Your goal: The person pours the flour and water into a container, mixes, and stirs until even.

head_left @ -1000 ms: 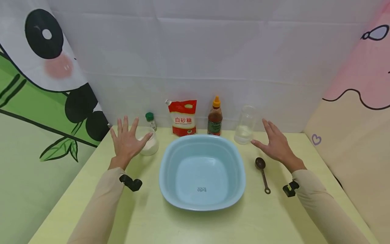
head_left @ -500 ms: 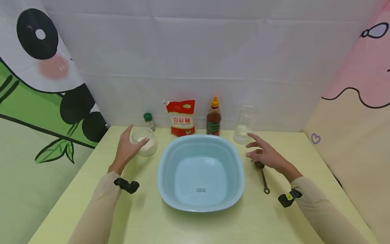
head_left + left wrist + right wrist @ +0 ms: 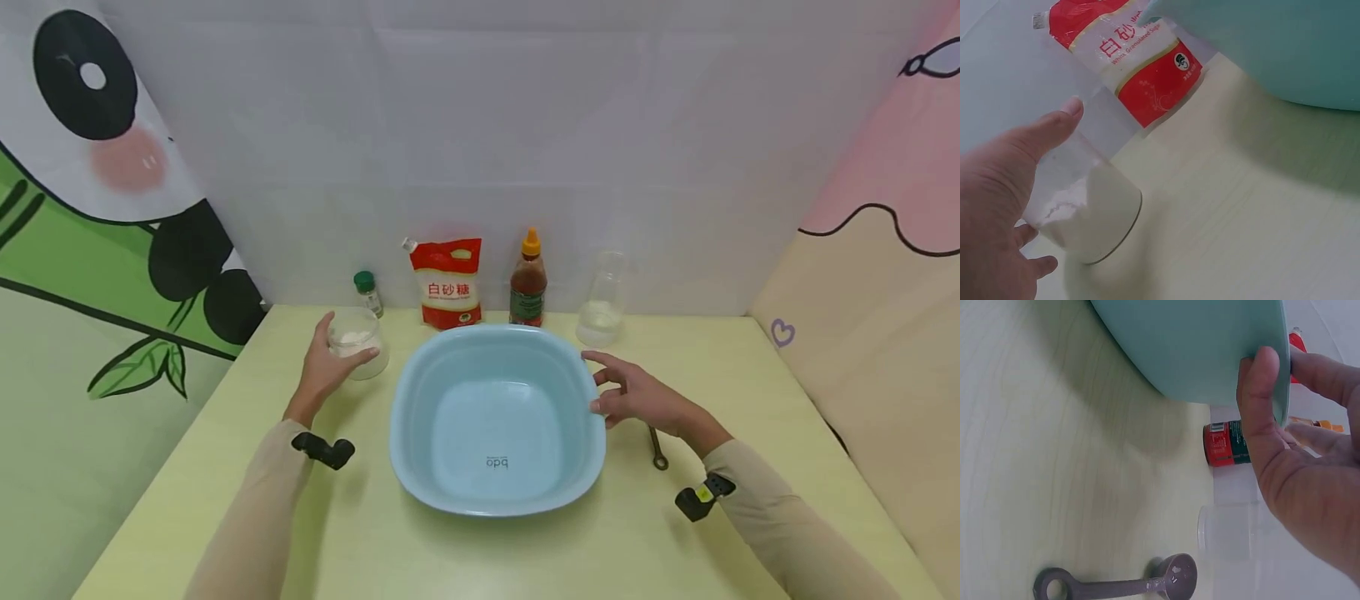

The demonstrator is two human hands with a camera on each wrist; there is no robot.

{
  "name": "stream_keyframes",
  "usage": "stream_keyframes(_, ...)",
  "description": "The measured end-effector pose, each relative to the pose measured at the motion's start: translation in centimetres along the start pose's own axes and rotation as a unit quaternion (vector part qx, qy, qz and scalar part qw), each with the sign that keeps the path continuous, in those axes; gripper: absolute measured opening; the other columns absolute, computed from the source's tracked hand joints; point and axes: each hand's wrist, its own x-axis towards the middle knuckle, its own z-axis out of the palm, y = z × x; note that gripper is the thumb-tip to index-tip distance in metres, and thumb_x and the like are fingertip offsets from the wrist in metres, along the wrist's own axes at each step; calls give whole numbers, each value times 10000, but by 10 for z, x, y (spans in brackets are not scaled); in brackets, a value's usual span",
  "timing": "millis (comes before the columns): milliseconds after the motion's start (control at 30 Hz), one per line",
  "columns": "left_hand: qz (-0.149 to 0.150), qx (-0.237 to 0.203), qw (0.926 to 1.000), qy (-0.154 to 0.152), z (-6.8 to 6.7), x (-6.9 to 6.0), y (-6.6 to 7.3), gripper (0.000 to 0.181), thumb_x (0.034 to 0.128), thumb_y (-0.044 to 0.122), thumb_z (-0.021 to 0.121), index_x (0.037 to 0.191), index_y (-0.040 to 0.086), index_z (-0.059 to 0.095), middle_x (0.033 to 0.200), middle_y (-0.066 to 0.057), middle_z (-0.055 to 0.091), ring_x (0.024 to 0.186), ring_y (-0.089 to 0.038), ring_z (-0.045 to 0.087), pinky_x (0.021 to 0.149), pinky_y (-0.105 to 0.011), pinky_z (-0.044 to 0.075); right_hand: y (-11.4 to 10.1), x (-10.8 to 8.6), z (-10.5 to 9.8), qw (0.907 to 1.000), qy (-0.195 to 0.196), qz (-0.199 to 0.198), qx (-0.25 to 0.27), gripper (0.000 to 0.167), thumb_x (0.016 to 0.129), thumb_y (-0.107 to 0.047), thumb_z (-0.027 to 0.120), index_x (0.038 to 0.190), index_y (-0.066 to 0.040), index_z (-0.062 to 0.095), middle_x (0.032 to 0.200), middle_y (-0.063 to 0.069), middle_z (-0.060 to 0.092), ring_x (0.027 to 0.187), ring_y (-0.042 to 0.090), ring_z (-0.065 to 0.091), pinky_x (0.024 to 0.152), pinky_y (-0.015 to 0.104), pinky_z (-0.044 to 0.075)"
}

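A clear cup [image 3: 360, 346] with white powder in it stands on the table at left. My left hand [image 3: 322, 367] is at its near left side, thumb across the front and fingers on the far left side. In the left wrist view the thumb [image 3: 1060, 128] lies along the cup's upper wall; how firmly the fingers touch is unclear. A light blue basin [image 3: 495, 502] sits in the middle. My right hand [image 3: 645, 396] is at its right rim, fingers spread and slightly bent. The thumb [image 3: 1260, 394] overlaps the basin's outer wall in the right wrist view; I cannot tell how firm the contact is.
Along the back stand a green-capped shaker [image 3: 368, 293], a red sugar pouch [image 3: 447, 285], a sauce bottle [image 3: 528, 283] with an orange cap and a clear glass [image 3: 600, 317] of liquid. A brown measuring spoon [image 3: 1175, 578] lies right, partly hidden by my right hand in the head view.
My left hand has turned and moved in round the powder cup. My right hand has moved left and down, past the spoon, to the basin's rim. The objects have stayed in place.
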Motion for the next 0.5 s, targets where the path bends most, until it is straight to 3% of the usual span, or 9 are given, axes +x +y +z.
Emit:
stream_keyframes(200,18,-133,9996,231,8,2,-1,1128,803,352,814,1612,171,47,1636,-256,178,1476,-459,238,1169,-622,238,-1,1,2,9999,26,149,20,783,938,-114,658,1584,-107,216,1251,274,492,861,263,700,740,396,606)
stream_keyframes(500,-390,-497,9943,857,22,2,-2,1126,784,302,839,1602,196,73,1622,-218,236,1464,-404,288,1193,-545,255,0,0,5,9994,16,323,90,792,937,-111,654,1589,-131,204,1227,277,495,829,273,699,714,401,608)
